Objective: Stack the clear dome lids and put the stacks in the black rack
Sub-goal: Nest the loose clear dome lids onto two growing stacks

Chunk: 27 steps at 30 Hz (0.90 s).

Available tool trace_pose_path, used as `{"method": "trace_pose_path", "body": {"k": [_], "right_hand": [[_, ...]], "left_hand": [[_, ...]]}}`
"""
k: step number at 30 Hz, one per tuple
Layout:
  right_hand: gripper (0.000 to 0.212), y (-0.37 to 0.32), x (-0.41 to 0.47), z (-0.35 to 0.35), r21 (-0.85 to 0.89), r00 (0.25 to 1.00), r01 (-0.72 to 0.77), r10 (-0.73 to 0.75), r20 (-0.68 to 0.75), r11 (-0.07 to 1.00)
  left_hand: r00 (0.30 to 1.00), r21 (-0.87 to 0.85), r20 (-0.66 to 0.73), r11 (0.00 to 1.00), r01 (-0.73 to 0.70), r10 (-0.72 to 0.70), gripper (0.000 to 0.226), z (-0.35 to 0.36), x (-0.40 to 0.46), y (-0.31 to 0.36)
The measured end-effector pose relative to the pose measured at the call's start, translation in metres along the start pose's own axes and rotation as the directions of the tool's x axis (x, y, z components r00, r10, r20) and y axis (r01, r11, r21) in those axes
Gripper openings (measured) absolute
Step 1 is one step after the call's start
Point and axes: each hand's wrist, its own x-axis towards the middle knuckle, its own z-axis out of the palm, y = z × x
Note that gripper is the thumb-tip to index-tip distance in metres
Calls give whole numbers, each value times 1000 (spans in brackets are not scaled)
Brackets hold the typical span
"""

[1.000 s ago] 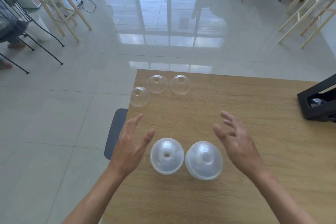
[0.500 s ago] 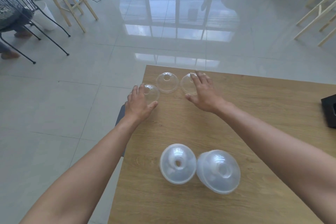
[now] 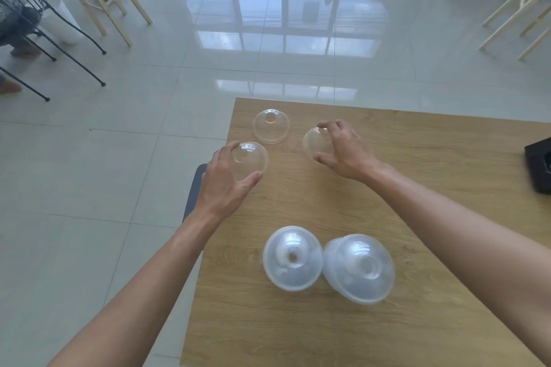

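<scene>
Lids sat loose at the table's (image 3: 417, 188) twelve o'clock; left hand (image 3: 222, 185) gripped one lid (image 3: 252, 158), right hand (image 3: 346, 152) another (image 3: 313, 143), likely for nesting onto the six o'clock stacks (image 3: 293, 259).

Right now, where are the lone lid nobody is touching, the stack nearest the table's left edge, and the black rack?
Untouched lid (image 3: 270, 126), head view: on its clear dome wall.
Left stack (image 3: 292, 259), head view: top dome, beside the hole.
Black rack (image 3: 538, 168), head view: its visible corner at the right edge.

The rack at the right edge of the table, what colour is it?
Black, seen in the head view: the rack is only partly in frame.
</scene>
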Motion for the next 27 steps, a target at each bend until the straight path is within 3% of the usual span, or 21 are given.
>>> {"method": "trace_pose_path", "body": {"k": [3,6,15,27], "right_hand": [[72,-2,-40,-23,197,997,29,-14,-77,980],[69,-6,-104,-48,296,990,59,-17,-140,953],[86,-24,-277,-49,234,979,91,-44,-200,968],[85,-28,-281,-2,230,982,91,-50,-180,969]], "left_hand": [[998,-148,23,988,-47,51,79,-19,-44,24],[990,-173,62,978,-114,127,78,-34,-93,44],[959,-58,169,973,-222,228,84,-10,-170,57],[952,-87,179,968,-235,247,82,17,-178,46]]}}
